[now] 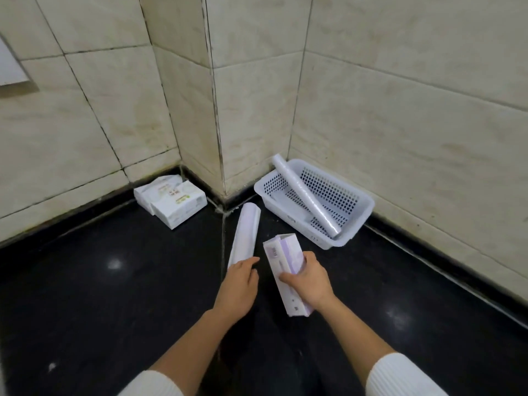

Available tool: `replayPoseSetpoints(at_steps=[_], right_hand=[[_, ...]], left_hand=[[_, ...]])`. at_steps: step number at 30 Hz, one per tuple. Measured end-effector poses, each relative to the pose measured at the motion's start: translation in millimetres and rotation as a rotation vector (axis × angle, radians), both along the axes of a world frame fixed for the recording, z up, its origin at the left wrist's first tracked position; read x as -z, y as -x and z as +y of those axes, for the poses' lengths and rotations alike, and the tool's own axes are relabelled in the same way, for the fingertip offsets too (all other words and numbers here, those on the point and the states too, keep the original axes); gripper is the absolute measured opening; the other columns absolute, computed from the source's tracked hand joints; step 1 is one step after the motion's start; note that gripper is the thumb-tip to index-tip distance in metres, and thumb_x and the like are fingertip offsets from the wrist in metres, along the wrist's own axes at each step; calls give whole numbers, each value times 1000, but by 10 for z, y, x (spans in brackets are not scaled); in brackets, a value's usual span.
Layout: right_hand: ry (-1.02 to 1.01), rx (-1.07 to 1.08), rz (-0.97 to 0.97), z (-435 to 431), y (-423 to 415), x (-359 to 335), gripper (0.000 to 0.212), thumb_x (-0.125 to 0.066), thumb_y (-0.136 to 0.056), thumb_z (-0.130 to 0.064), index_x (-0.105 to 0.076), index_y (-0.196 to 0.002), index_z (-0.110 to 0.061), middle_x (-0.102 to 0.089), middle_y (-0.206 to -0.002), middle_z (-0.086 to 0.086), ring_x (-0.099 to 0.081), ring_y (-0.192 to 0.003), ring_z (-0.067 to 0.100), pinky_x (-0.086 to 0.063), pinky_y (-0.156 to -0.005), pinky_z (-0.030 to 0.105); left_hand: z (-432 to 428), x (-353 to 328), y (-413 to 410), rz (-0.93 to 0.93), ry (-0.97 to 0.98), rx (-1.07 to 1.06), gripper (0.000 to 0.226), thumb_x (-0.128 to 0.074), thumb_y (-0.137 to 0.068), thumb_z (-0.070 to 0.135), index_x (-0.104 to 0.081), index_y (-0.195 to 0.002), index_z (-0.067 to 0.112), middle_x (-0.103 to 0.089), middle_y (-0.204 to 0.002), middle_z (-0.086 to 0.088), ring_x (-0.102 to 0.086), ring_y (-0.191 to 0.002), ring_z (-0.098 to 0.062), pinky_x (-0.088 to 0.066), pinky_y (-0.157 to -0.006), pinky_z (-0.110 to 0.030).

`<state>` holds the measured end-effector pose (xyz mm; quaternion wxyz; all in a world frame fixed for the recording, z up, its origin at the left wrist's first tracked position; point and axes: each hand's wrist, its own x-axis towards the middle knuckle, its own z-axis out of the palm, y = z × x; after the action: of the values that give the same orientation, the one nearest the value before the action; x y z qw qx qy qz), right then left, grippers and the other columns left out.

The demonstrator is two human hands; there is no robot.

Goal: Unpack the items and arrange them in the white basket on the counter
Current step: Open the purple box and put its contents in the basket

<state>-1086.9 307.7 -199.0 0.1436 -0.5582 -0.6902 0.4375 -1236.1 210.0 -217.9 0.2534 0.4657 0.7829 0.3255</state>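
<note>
I see the white basket (314, 205) on the black desk (114, 295) in the tiled corner, a clear-wrapped roll (307, 195) leaning across it. My right hand (307, 281) is closed around a long purple-white box (285, 270), its far end open. My left hand (238, 284) rests loosely curled on a second roll (244, 235) lying beside it. Tissue packs (171, 198) sit left, by the wall.

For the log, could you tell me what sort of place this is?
Probably a home kitchen or bathroom corner: cream tiled walls meet a glossy black counter holding a white basket and tissue packs.
</note>
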Motion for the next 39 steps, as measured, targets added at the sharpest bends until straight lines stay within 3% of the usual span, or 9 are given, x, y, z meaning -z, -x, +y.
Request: replayPoseSetpoints(at_steps=[4, 10, 13, 16, 21, 24, 29, 35, 39], right_hand=[[84, 90, 114, 239, 170, -64, 61, -84, -55, -39, -55, -107, -23, -63, -108, 2, -60, -103, 23, -53, -90, 45], [253, 129, 412, 404, 328, -299, 53, -89, -59, -25, -65, -106, -22, -72, -103, 3, -70, -90, 13, -54, -73, 27], [274, 113, 430, 424, 398, -383, 49, -88, -63, -28, -64, -105, -18, -72, -103, 4, -70, -92, 13, -50, -69, 24], [289, 15, 365, 452, 412, -459, 52, -86, -62, -40, -67, -106, -21, -74, -102, -1, -70, -97, 12, -55, -80, 34], [264, -14, 405, 604, 318, -743, 60, -78, -63, -59, -68, -112, -26, -74, -106, -4, -68, -102, 11, -56, -83, 31], [191, -24, 385, 678, 317, -916, 56, -76, -70, -54, -65, -117, -25, -74, -107, -5, -69, -100, 8, -57, -84, 32], [74, -27, 377, 645, 422, -1029, 27, -73, -81, -42, -74, -99, -22, -75, -99, 2, -71, -92, 15, -57, -81, 32], [44, 113, 475, 664, 440, -1082, 38, -55, -94, -43, -73, -84, -10, -71, -74, 4, -68, -67, 17, -57, -63, 26], [-299, 211, 327, 722, 381, -1054, 17, -60, -93, -25, -63, -108, -16, -65, -98, -1, -62, -82, 13, -54, -73, 30]], left_hand=[[284, -60, 201, -266, -12, 25, 45, -43, -95, 2, -52, -136, 16, -55, -138, 0, -49, -127, -11, -36, -101, -17], [538, -186, 379, -577, 22, 245, 75, -76, -69, 17, -43, -134, 35, -61, -123, 14, -60, -108, 4, -52, -79, -16], [607, -220, 407, -539, 3, 232, 82, -84, -62, 30, -38, -128, 46, -59, -117, 25, -58, -102, 12, -51, -72, -8], [639, -253, 472, -413, -32, 202, 81, -82, -60, 38, -34, -124, 52, -56, -113, 30, -54, -102, 16, -48, -71, -9], [635, -296, 691, -314, -14, 217, 86, -76, -56, 36, -34, -129, 50, -56, -112, 23, -56, -105, -1, -48, -79, -20], [604, -345, 758, -300, -20, 252, 87, -75, -56, 35, -33, -130, 51, -55, -114, 23, -56, -106, -2, -48, -80, -21], [521, -416, 760, -292, -51, 252, 86, -79, -62, 32, -31, -132, 50, -53, -118, 24, -54, -111, -5, -51, -88, -28], [427, -446, 752, -310, -63, 268, 86, -82, -63, 36, -36, -134, 53, -56, -121, 26, -54, -115, -4, -51, -96, -33], [387, -459, 734, -288, -95, 273, 84, -80, -63, 35, -37, -132, 56, -56, -118, 29, -53, -114, 2, -54, -91, -28]])
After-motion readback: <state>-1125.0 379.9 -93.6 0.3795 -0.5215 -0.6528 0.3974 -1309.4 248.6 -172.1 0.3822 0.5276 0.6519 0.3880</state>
